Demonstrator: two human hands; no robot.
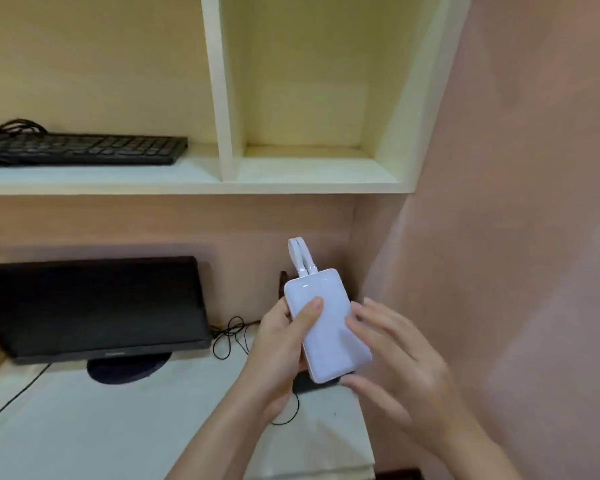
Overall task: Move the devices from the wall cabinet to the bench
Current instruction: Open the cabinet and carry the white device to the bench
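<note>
A white power bank [329,327] with a looped white cable at its top hangs above the right end of the white bench [118,427]. My left hand [278,355] grips it from the left, thumb across its face. My right hand [395,362] is beside it with fingers spread, fingertips touching its right edge and bottom corner. A black keyboard [80,148] lies in the left compartment of the cream wall cabinet [222,181]. The cabinet's right compartment holds nothing.
A black monitor [94,306] stands on the bench at the left, with thin black cables [232,334] trailing behind it. A dark flat object [309,384] lies on the bench under the power bank. A pink wall [516,237] closes the right side.
</note>
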